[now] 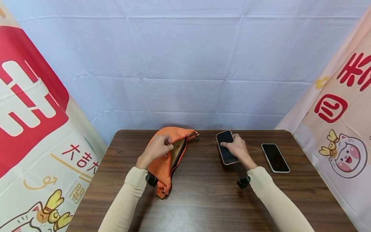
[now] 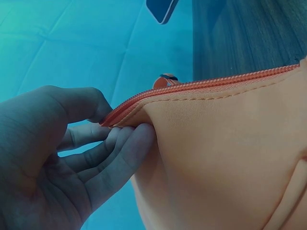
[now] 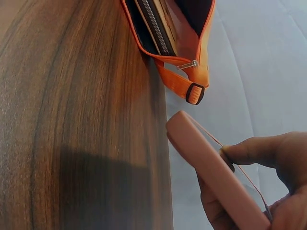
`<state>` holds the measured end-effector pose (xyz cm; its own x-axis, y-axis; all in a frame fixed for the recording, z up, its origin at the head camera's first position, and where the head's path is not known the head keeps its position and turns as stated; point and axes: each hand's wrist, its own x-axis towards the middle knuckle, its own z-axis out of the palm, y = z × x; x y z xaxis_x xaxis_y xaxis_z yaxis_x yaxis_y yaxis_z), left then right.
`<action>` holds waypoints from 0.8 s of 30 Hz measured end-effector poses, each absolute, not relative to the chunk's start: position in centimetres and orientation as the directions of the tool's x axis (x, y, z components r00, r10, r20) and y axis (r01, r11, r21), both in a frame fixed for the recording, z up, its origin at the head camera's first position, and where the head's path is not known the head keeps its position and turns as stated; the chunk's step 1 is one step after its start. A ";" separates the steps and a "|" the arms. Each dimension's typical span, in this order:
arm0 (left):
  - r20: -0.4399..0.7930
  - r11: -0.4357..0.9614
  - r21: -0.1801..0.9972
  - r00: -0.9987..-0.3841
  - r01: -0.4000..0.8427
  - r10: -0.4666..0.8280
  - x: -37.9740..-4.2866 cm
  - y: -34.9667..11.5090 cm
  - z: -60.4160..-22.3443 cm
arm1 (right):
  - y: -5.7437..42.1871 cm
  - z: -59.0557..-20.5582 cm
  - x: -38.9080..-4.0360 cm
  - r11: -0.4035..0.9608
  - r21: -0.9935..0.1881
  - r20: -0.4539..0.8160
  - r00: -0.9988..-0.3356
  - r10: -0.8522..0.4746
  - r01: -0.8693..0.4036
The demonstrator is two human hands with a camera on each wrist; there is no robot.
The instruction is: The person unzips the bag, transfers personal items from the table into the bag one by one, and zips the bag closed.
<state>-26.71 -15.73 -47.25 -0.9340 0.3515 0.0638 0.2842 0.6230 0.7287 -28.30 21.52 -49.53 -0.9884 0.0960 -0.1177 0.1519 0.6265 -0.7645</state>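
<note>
An orange waist bag [image 1: 160, 166] lies at the left of the table with its zip undone. My left hand [image 1: 157, 147] pinches the zipped edge of its opening; the left wrist view shows thumb and fingers on either side of the fabric [image 2: 216, 129]. Inside the bag, the right wrist view shows a brown zipped item [image 3: 158, 26], perhaps a wallet. My right hand [image 1: 238, 149] holds a phone [image 1: 227, 156], thumb over its dark screen. Seen edge-on in the right wrist view, its case [image 3: 211, 167] is pink and sits apart from the bag's strap end [image 3: 184, 88].
Another phone [image 1: 276, 158], in a white case and screen up, lies on the wooden table [image 1: 203, 206] to the right of my right hand. A pale cloth [image 1: 185, 64] hangs behind the table's back edge. Printed cloths [image 1: 345, 129] hang on both sides.
</note>
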 end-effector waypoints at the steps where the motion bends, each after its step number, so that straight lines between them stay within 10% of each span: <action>1: 0.062 0.624 0.728 -0.934 0.283 0.351 -26.7 -15.7 -47.2 | 21.4 -49.5 -28.3 0.629 -0.763 -0.115 -0.989 0.098 0.151; 24: 0.066 0.638 0.715 -0.936 0.286 0.345 -26.6 -15.7 -47.2 | 19.8 -49.5 -28.5 0.617 -0.777 -0.095 -0.992 0.083 0.126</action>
